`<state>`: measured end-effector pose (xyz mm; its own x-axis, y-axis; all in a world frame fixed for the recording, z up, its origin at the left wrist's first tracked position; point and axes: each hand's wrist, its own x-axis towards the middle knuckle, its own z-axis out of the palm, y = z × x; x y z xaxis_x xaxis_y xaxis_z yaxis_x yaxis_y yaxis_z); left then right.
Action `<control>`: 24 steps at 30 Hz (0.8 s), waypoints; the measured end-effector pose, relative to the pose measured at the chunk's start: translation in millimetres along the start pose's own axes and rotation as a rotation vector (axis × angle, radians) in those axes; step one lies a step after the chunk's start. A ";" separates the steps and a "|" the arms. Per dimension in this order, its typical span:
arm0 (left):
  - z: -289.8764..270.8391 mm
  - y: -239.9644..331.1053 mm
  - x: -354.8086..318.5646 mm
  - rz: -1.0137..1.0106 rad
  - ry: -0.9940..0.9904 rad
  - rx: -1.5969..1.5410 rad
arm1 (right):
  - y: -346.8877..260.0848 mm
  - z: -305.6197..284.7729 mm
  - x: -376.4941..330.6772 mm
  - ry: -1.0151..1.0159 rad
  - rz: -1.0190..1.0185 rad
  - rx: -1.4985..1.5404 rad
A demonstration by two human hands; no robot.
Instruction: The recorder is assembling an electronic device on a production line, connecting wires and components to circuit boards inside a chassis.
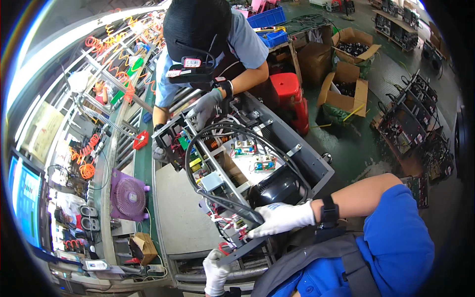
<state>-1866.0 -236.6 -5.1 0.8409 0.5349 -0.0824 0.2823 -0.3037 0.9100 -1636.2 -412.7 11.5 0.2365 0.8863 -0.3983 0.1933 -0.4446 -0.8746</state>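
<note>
The machine (322, 177), an open grey metal case, lies on rollers (247, 272) before the wearer. At its near left corner, the left hand (216, 273) has fingers curled beside a red wire; what it pinches cannot be told. The right hand (279, 219) is part open, laid over the machine's near end by a thick black cable (237, 206); a firm grip cannot be confirmed. This placement probably steadies that end. The cable loops over the machine, presumably because it is attached. The case contains circuit boards (264, 165) and a rounded black part (278, 191). At the machine's far end, a co-worker's grey-gloved hand (205, 108) rests on it. Beyond its right side, two cardboard boxes (363, 94) hold dark parts; farther beyond stands a blue bin (267, 18), contents unclear.
</note>
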 end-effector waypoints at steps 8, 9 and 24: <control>77.8 32.4 -0.9 0.103 -0.592 0.326 | 96.8 -28.5 -64.4 0.108 0.091 0.111; 91.0 58.6 6.0 0.177 -0.646 0.434 | 139.6 -16.3 -50.4 0.162 0.072 0.137; 275.0 0.6 24.0 0.031 -0.845 0.602 | 323.9 -8.2 -129.5 0.342 0.283 0.185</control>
<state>-1718.6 -440.8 -118.3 0.8359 -0.1366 -0.5316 0.2435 -0.7757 0.5822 -1596.4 -672.6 -218.0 0.5607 0.6268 -0.5410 -0.0891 -0.6040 -0.7920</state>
